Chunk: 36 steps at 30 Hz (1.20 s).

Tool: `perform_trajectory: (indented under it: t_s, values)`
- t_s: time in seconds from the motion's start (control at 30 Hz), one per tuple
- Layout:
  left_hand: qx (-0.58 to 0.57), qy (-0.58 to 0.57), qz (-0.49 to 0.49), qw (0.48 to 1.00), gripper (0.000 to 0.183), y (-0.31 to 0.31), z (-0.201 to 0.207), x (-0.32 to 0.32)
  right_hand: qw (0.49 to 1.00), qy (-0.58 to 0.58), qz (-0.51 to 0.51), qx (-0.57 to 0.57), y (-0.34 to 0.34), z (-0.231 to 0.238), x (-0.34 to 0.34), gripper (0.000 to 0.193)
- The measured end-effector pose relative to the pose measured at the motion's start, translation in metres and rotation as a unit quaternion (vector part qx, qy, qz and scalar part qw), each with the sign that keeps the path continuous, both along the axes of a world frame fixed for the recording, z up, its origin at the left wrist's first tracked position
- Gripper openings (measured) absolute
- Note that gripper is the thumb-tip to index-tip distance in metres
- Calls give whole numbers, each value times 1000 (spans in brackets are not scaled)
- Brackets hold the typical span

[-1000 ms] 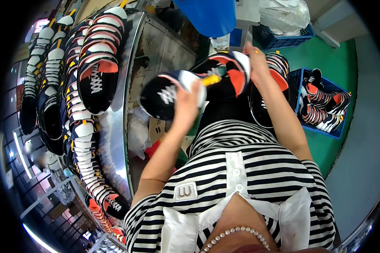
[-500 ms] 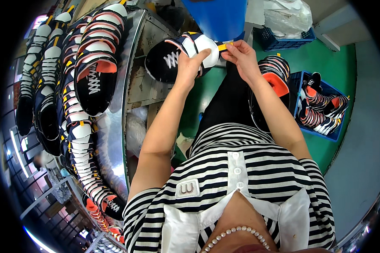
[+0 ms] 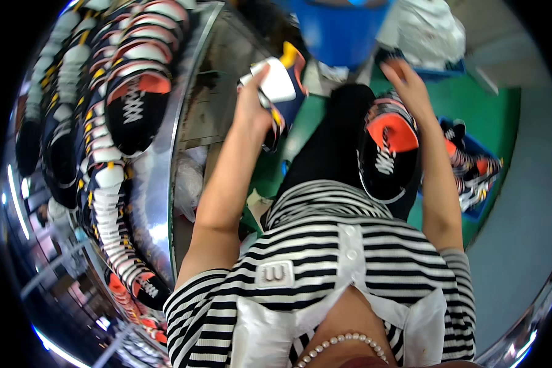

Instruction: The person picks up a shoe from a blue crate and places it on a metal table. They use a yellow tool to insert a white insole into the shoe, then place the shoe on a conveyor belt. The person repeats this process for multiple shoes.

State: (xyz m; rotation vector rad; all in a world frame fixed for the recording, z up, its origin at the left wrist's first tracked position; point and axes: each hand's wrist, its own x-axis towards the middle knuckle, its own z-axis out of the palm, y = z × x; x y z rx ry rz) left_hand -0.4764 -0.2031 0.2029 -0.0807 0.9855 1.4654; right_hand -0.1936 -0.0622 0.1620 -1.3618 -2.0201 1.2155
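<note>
A shoe upper [image 3: 277, 83] in white, navy and black with a yellow pull tab is gripped in my left hand [image 3: 254, 101], beside the metal table edge. It is tilted, its white panel facing up and its dark toe part hanging below. My right hand [image 3: 406, 84] is off to the right, its fingers slightly apart and somewhat blurred; I see nothing held in them. Just below that hand, a nested stack of black shoe uppers [image 3: 386, 156] with orange lining and white laces lies on my lap.
Long nested rows of shoe uppers [image 3: 135, 110] stand on the metal table [image 3: 156, 208] at left. A blue bin [image 3: 337, 37] is ahead. At right, a blue crate [image 3: 472, 211] holds more uppers, and a white plastic bag [image 3: 426, 34] sits in another crate farther off.
My right hand has let go of the upper's yellow tab and moved right, over the lap stack. My left hand has moved slightly left, and the upper it holds has turned.
</note>
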Motion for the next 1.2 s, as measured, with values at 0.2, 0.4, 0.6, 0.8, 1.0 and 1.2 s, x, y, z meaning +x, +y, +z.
perform_trajectory:
  t_s: [0.2, 0.4, 0.6, 0.8, 1.0, 1.2]
  values:
    - [29, 395, 228, 889, 41, -127, 136, 25, 960, -198, 98, 172, -89, -74, 91, 62]
    - [73, 562, 329, 755, 37, -103, 67, -140, 941, -259, 15, 215, -103, -57, 67, 49]
    - [-107, 691, 259, 666, 39, -25, 42, -221, 933, -225, 30, 278, -73, -91, 81, 57]
    - [57, 783, 212, 583, 50, -81, 44, -187, 968, -241, -47, 55, -83, -69, 83, 63]
    - [140, 622, 127, 759, 24, -100, 52, -31, 956, -292, 2, 0, -73, -76, 96, 76]
    - [258, 59, -291, 920, 35, -107, 110, 123, 943, -140, -189, 235, -97, 39, 71, 58]
